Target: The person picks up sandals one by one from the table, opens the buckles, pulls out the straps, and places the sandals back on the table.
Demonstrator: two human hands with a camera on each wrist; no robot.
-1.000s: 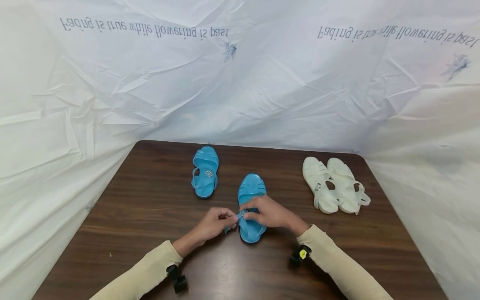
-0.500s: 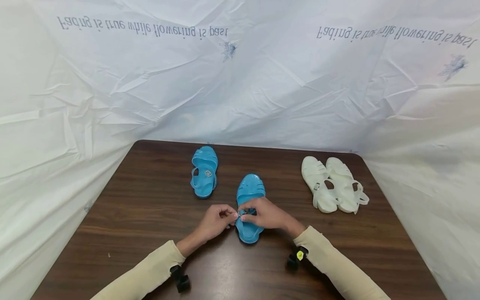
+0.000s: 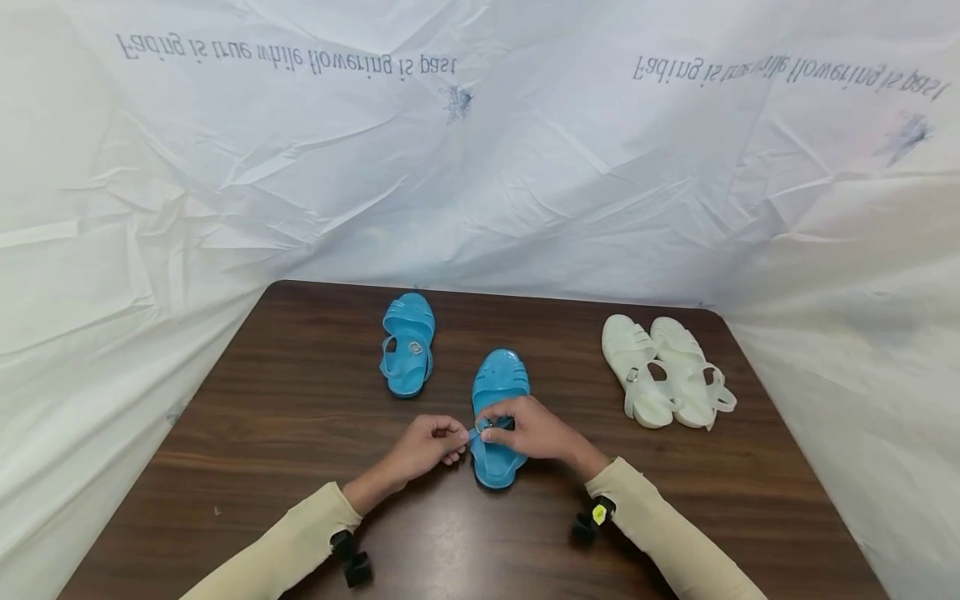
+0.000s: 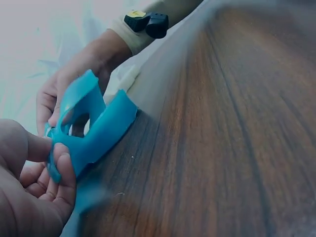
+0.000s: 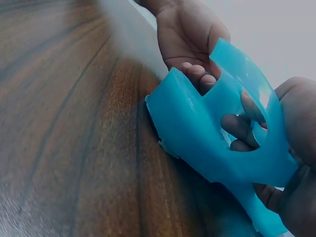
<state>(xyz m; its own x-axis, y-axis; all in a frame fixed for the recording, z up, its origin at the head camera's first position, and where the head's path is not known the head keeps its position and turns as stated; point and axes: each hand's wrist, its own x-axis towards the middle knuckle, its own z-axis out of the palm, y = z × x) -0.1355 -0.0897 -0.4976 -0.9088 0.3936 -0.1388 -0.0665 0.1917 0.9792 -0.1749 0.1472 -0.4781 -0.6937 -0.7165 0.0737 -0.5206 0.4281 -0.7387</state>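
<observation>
A blue jelly sandal lies on the table in the head view, toe pointing away. My left hand is at its left side, thumb and fingers pinching the end of the ankle strap in the left wrist view. Across the sandal, my right hand pinches the strap by its metal buckle, most of which the fingers cover. The right wrist view shows the blue heel part close up, with fingers seen through the side opening. How far the strap runs through the buckle is hidden.
A second blue sandal stands farther back to the left. At the right lies a pair of white sandals, one beside the other. The brown wooden table is bordered by a white hanging sheet.
My left hand has come up to the buckle, then drawn back slightly left with the strap end. The strap's loose tip, seen below the fingers earlier, no longer shows. My right hand stays nearly still.
</observation>
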